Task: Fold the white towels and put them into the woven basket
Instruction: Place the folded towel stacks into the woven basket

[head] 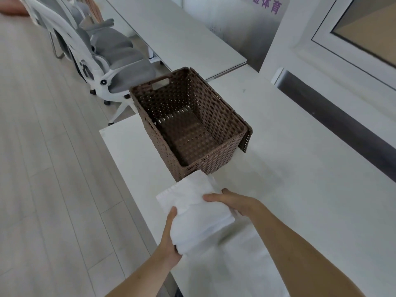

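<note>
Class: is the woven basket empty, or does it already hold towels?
Empty. The woven basket's bare brown bottom shows; the folded towel is outside, in both hands.

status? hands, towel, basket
Left hand and right hand both grip folded white towel, held just short of woven basket. Basket empty, lid hanging open. Nothing blocking.

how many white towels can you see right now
2: a folded towel held by the left hand and right hand before the woven basket, another towel flat on the table beneath. The basket looks empty.
</note>
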Motion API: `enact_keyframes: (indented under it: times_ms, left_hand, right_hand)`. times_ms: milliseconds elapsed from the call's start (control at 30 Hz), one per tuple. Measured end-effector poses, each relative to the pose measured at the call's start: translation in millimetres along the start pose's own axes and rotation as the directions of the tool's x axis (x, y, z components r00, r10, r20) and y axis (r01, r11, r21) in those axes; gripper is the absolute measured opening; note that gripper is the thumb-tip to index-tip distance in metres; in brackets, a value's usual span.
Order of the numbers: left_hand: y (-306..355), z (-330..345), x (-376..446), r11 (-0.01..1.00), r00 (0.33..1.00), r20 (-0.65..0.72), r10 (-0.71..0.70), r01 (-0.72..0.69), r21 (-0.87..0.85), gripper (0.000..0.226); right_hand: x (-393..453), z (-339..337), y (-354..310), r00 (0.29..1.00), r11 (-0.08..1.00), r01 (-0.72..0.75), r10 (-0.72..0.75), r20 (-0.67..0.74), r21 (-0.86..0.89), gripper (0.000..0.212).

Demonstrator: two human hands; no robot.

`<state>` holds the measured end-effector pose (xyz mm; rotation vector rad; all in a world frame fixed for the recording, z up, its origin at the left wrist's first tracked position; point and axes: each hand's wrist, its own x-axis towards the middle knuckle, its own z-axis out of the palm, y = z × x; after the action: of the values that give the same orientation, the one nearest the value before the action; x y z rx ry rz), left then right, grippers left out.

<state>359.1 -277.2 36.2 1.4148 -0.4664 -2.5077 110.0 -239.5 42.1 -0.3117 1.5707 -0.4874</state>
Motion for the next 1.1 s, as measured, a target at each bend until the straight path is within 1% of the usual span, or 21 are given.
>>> enact_keyframes:
  times_ms: [133, 267, 333, 467, 533, 600, 667, 733, 767, 800, 833, 867, 933, 1000, 1033, 1100]
  left_hand:
    - [13.3, -24.9, -18.6, 0.999, 1.0, -0.015, -0.012, 0.011, -0.048, 0.073]
    - [36.4, -55.5, -51.8, 0.997, 0.998, 0.056, 0.015, -0.011, -0.072, 0.064]
    - [54.7, -76.1, -66.1, 0.998, 0.998, 0.055, 0.034, -0.031, -0.061, 0.061]
    - [99.5, -112.8, -93.4, 0.999, 0.995, -0.102, 0.001, -0.004, -0.032, 0.064]
    - [122.1, -137.7, -108.5, 0.996, 0.982, -0.17, 0.078, -0.07, 0.053, 0.054]
    - [142.8, -163.9, -124.9, 0.987, 0.977, -0.165, 0.131, -0.114, 0.11, 0.048]
    - [166.2, -187.1, -138.5, 0.976, 0.967, -0.169, 0.192, -0.17, 0.138, 0.048]
    - [195.6, -190.6, -147.0, 0.968, 0.958, -0.165, 0.235, -0.215, 0.13, 0.059]
    - [210.5, -188.9, -147.7, 0.979, 0.969, -0.155, 0.19, -0.176, 0.1, 0.064]
    - [226.3, -181.0, -153.1, 0.992, 0.982, -0.144, 0.123, -0.119, 0.037, 0.063]
    - [242.3, -172.7, -156.0, 0.996, 0.988, -0.128, 0.085, -0.084, 0.012, 0.059]
    - [256.1, -165.2, -161.9, 0.996, 0.989, -0.117, 0.089, -0.091, -0.005, 0.052]
    - [279.0, -151.0, -166.0, 0.987, 0.985, -0.057, 0.162, -0.161, 0.027, 0.04]
    - [297.9, -139.6, -166.6, 0.963, 0.968, -0.032, 0.25, -0.245, 0.111, 0.037]
    - [307.6, -133.2, -162.6, 0.946, 0.955, 0.001, 0.297, -0.294, 0.135, 0.036]
    - [324.7, -116.2, -162.4, 0.908, 0.928, 0.098, 0.36, -0.373, 0.19, 0.027]
  right_hand:
    - [-22.3, 39.9, -11.7, 0.999, 0.996, 0.049, -0.048, -0.023, 0.071, 0.117]
    - [-46.5, 88.9, -26.8, 0.988, 0.992, 0.127, -0.128, -0.086, -0.014, 0.124]
    - [-56.5, 119.1, -36.4, 0.981, 0.988, 0.152, -0.154, -0.116, -0.021, 0.126]
    - [-66.2, 181.7, -62.7, 0.955, 0.969, 0.248, -0.244, -0.168, -0.001, 0.128]
    - [-70.8, 211.0, -81.7, 0.94, 0.957, 0.29, -0.288, -0.183, -0.02, 0.129]
    - [-77.2, 238.6, -104.4, 0.928, 0.948, 0.311, -0.318, -0.193, -0.065, 0.118]
    - [-81.9, 261.0, -127.5, 0.916, 0.937, 0.335, -0.349, -0.199, -0.103, 0.102]
    - [-86.3, 277.3, -151.1, 0.889, 0.914, 0.381, -0.403, -0.218, -0.137, 0.099]
    - [-89.9, 283.4, -163.4, 0.873, 0.902, 0.408, -0.431, -0.229, -0.14, 0.101]
    - [-94.2, 287.8, -175.8, 0.858, 0.89, 0.437, -0.456, -0.238, -0.131, 0.102]
    - [-99.3, 290.8, -187.4, 0.841, 0.875, 0.469, -0.483, -0.244, -0.117, 0.099]
    - [-106.0, 293.2, -198.9, 0.825, 0.86, 0.499, -0.51, -0.246, -0.11, 0.094]
    - [-119.1, 292.6, -219.9, 0.794, 0.831, 0.547, -0.554, -0.25, -0.105, 0.087]
    - [-130.2, 287.2, -238.4, 0.753, 0.799, 0.591, -0.596, -0.278, -0.113, 0.09]
    - [-133.8, 282.5, -246.2, 0.732, 0.782, 0.612, -0.616, -0.292, -0.115, 0.093]
    - [-142.8, 271.9, -260.7, 0.697, 0.759, 0.638, -0.64, -0.325, -0.126, 0.095]
